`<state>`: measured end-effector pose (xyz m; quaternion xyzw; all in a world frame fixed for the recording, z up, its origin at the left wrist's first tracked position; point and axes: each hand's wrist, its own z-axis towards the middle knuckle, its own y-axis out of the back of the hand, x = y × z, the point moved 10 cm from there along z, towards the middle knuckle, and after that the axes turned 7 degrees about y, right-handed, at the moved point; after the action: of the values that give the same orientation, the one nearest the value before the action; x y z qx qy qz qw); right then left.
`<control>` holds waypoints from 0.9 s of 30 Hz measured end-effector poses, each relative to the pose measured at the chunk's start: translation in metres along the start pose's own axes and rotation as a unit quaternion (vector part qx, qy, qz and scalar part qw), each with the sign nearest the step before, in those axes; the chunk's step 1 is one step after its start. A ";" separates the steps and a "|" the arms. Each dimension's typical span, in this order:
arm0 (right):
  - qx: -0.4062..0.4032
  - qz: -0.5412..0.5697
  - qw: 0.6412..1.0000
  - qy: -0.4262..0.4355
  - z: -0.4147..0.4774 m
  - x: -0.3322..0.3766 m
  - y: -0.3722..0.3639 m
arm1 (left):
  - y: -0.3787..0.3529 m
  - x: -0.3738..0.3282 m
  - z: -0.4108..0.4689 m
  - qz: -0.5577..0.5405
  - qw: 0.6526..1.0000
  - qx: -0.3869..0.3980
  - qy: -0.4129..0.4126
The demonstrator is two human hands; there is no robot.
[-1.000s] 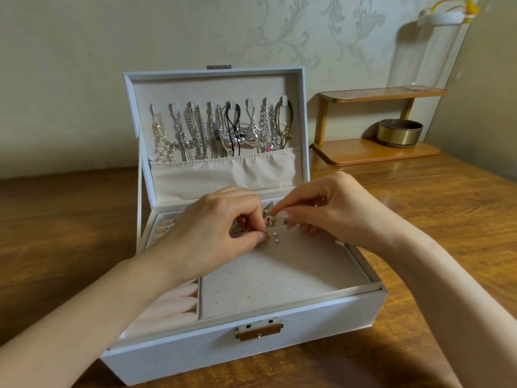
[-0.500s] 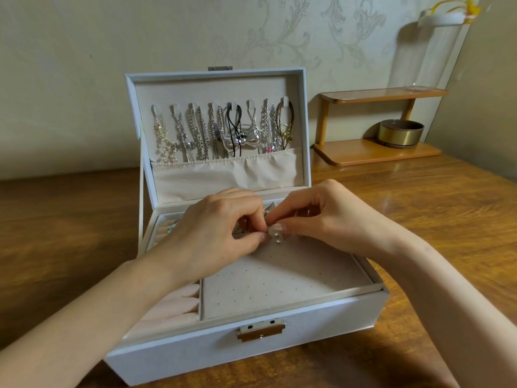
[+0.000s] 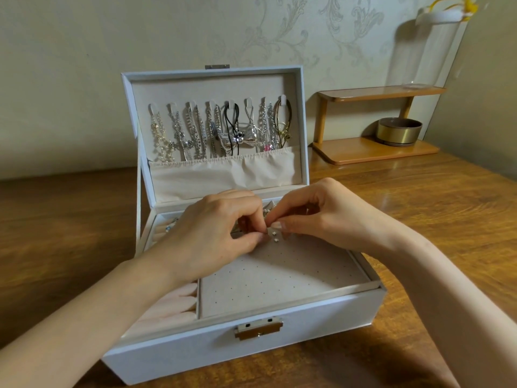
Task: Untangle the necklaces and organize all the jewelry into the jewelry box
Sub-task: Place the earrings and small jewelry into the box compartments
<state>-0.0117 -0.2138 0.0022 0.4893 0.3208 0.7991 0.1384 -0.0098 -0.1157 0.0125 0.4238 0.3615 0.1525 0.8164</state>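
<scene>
A white jewelry box [image 3: 307, 329] stands open on the wooden table. Several necklaces [image 3: 221, 130] hang from hooks inside its lid, their ends tucked into a beige pocket. Over the back of the perforated earring panel [image 3: 279, 278], my left hand [image 3: 212, 236] and my right hand [image 3: 321, 217] meet fingertip to fingertip. Both pinch a small silver earring [image 3: 270, 226] just above the panel. Tiny studs [image 3: 275, 238] sit in the panel right below the fingers. Ring rolls [image 3: 173, 306] run along the box's left side, partly hidden by my left wrist.
A small wooden two-tier shelf [image 3: 375, 149] stands at the back right with a brass-coloured round tin [image 3: 398, 131] on its lower tier. A clear glass dome with a white top [image 3: 428, 51] rises on the upper tier. The wall is close behind the box.
Both hands have stayed at the back of the earring panel; the fingertips have closed slightly tighter together over the small earring.
</scene>
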 end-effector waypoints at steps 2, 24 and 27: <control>0.000 -0.002 1.000 0.001 0.000 0.000 0.000 | -0.001 -0.005 -0.001 0.024 0.999 0.010 -0.022; -0.307 0.041 0.950 -0.036 -0.011 -0.015 0.056 | 0.088 0.070 -0.042 -0.141 0.914 -0.327 0.194; -0.308 0.130 0.939 -0.080 0.000 -0.028 0.063 | 0.079 0.127 -0.040 -0.263 0.851 -0.268 0.367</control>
<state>0.0076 -0.2769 0.0235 0.5223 -0.0194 0.8280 0.2028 0.0541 0.0250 0.0021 -0.0091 0.6782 0.1673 0.7155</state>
